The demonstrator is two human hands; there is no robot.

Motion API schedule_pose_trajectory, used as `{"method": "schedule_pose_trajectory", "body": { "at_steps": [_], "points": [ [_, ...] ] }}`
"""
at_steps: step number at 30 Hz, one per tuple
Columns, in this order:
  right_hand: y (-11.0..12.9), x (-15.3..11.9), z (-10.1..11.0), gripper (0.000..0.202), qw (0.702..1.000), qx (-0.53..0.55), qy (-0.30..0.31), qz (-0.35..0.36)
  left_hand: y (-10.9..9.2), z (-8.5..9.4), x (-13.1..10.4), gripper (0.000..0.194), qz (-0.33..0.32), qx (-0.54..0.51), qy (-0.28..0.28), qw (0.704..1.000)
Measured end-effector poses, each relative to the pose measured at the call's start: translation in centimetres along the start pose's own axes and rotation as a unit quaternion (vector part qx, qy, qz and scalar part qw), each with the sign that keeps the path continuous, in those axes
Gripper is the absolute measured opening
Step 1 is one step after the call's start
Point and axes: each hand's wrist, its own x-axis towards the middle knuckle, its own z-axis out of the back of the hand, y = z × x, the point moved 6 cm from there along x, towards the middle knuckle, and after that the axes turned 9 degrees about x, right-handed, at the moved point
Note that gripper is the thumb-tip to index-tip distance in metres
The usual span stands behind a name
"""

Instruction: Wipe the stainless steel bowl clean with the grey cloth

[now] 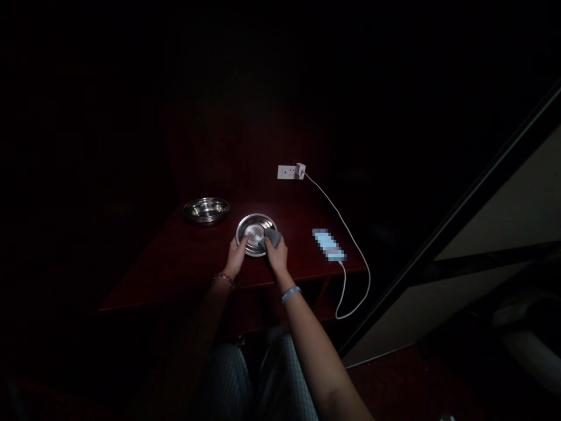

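Note:
A shiny steel bowl, shallow with a flat rim, is held tilted toward me above the dark red table. My left hand grips its lower left edge, thumb over the rim and fingers hidden beneath. On the right side, my right hand is closed on a grey cloth and presses it against the bowl's inner right wall. Farther back on the left lies a stack of similar steel bowls, apart from both hands.
The red table has its front edge near my knees. A lit phone lies at right, its white cable looping off the edge and up to a charger in the wall socket. The surroundings are very dark.

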Motion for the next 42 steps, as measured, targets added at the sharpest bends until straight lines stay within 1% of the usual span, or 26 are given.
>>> {"method": "schedule_pose_trajectory", "body": {
  "at_steps": [6,17,26,32,37,42],
  "points": [
    [0.07,-0.01,-0.06,0.023,1.000,0.007,0.004,0.002,-0.10,-0.15,-0.01,0.034,0.004,-0.006,0.002,1.000],
    [0.08,0.04,-0.06,0.022,1.000,-0.008,0.002,0.009,-0.17,-0.25,-0.08,0.032,-0.013,0.007,0.003,1.000],
    [-0.17,0.09,-0.12,0.022,1.000,-0.011,0.006,0.010,0.07,-0.22,0.08,0.028,-0.011,0.026,-0.011,1.000],
    [-0.37,0.12,-0.05,0.023,1.000,-0.004,-0.002,0.004,-0.03,-0.28,-0.03,0.029,-0.006,0.007,-0.004,1.000],
    [-0.24,0.04,-0.09,0.023,1.000,-0.004,0.005,-0.001,-0.16,-0.21,0.01,0.028,0.004,0.005,-0.013,1.000],
    [0.25,-0.08,-0.09,0.018,1.000,-0.001,0.011,0.003,-0.16,0.13,0.09,0.027,0.024,0.005,-0.036,0.999]
  ]
}}
